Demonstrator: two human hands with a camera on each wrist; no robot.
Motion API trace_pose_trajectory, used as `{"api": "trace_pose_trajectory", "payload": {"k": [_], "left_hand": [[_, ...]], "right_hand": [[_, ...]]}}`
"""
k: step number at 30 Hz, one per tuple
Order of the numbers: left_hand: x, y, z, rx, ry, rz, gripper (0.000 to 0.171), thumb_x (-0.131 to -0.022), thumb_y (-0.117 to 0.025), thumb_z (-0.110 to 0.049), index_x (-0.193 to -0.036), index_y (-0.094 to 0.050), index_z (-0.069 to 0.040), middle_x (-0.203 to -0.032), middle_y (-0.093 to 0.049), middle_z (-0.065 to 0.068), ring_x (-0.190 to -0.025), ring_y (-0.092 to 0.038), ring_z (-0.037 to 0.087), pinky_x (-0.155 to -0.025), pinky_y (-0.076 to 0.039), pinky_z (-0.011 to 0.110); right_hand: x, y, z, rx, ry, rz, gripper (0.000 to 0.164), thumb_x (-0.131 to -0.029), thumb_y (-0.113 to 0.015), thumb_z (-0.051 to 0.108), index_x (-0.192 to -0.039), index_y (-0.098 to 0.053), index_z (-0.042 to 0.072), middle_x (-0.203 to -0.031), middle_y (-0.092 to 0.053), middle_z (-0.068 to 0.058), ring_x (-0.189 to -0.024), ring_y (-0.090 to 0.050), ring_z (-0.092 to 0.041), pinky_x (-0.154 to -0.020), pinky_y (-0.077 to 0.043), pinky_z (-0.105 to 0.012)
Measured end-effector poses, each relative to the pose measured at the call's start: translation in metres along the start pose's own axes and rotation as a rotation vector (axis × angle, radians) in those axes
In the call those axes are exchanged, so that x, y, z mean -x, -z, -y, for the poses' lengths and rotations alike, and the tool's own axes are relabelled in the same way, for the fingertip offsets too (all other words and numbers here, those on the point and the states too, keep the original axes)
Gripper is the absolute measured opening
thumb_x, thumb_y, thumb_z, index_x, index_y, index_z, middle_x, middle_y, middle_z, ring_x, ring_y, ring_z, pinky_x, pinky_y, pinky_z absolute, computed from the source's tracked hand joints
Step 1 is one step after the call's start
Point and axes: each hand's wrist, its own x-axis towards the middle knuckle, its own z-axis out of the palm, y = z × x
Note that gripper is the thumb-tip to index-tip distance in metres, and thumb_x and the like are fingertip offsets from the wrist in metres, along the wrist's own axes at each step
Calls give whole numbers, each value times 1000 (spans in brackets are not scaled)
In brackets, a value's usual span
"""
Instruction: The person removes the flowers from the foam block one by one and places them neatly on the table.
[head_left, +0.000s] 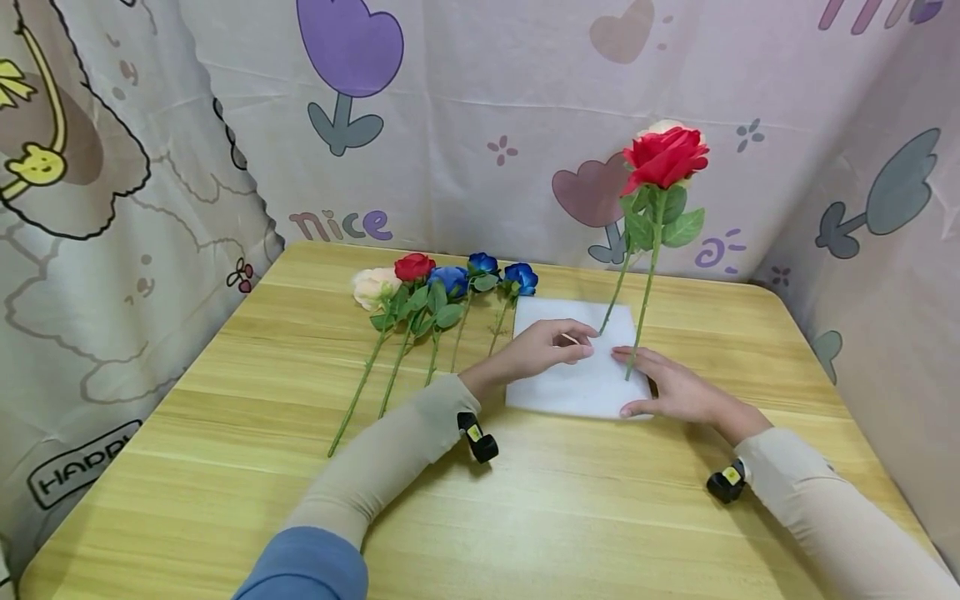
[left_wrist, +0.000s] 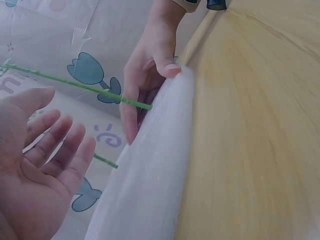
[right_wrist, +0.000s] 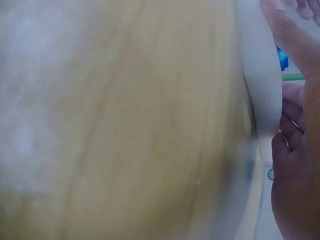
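Observation:
A white foam block (head_left: 562, 387) lies on the table with a red rose (head_left: 666, 157) and a cream rose (head_left: 663, 127) standing in it on green stems. The cream bloom is mostly hidden behind the red one. My left hand (head_left: 545, 346) hovers over the block near the cream rose's stem. In the left wrist view its fingers (left_wrist: 62, 142) are loosely bent and hold nothing. My right hand (head_left: 675, 387) grips the block's right side, thumb at the near corner and index finger reaching over the top beside the red rose's stem.
Left of the block, a cream rose (head_left: 375, 287), a red rose (head_left: 414, 267) and several blue roses (head_left: 448, 282) lie on the wooden table (head_left: 525, 517), stems toward the near side. A printed cloth (head_left: 465, 100) hangs right behind the table's far edge.

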Motion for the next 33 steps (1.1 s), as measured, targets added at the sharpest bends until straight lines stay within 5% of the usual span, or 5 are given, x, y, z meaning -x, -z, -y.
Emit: {"api": "trace_pose_trajectory", "payload": {"k": [8,15,23,33], "left_hand": [[-10,-10,1,24,4,-11,39,-98,-62,-27,-132,-60,-8,-109,-63,0,-102,-65,21,-82,-55,23],[-17,-14,1,36,-15,-18,38,-98,-62,-26,-132,-60,-8,-109,-63,0,-100,-66,15,-82,-55,23],[-24,-21,-4,53,-22,-37,38,-98,-63,-25,-131,-60,-6,-107,-63,-1,-101,-66,23,-81,-55,23],[-33,-35,-2,56,-25,-87,42,-98,-63,-26,-134,-59,-4,-110,-65,-4,-99,-62,6,-83,-53,20]], "right_hand": [[0,0,-1,57,58,-8,96,-78,-74,58,-146,-41,-2,-154,-32,-17,-140,-29,-41,-111,-28,-58],[1,2,-2,102,42,38,100,-80,-70,61,-153,-30,5,-159,-20,-17,-142,-25,-40,-112,-28,-57],[1,4,-4,130,58,37,102,-80,-70,62,-153,-29,4,-158,-21,-21,-139,-29,-42,-110,-32,-57],[2,4,-3,124,32,39,102,-80,-68,63,-152,-30,1,-157,-23,-22,-136,-33,-45,-107,-35,-58]]}}
